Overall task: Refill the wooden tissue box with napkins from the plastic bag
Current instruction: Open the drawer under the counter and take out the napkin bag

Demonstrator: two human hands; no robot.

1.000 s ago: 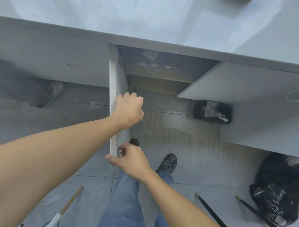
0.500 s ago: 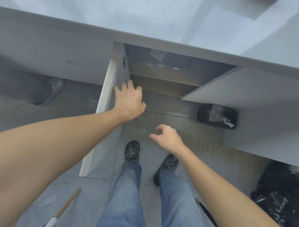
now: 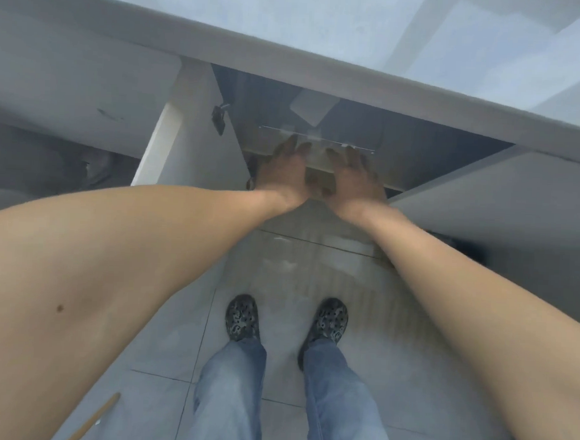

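Observation:
Under the grey countertop [image 3: 223,40] a cabinet stands open and dark inside. On its shelf lies a clear plastic bag [image 3: 339,129] with a pale rectangular pack showing through it. My left hand [image 3: 284,173] and my right hand [image 3: 353,179] reach side by side into the cabinet. Their fingers are spread, and the fingertips are at the bag's front edge. Neither hand is closed around anything. The image is blurred in the shadow. No wooden tissue box is in view.
The left cabinet door [image 3: 193,129] is swung wide open, with its hinge showing. The right door [image 3: 482,195] stands open too. My shoes [image 3: 243,317] are on the tiled floor below. A wooden handle [image 3: 97,417] lies at the lower left.
My left hand left the cabinet door, which swung fully open. Both hands went forward into the cabinet up to the plastic bag. The view moved closer to the counter.

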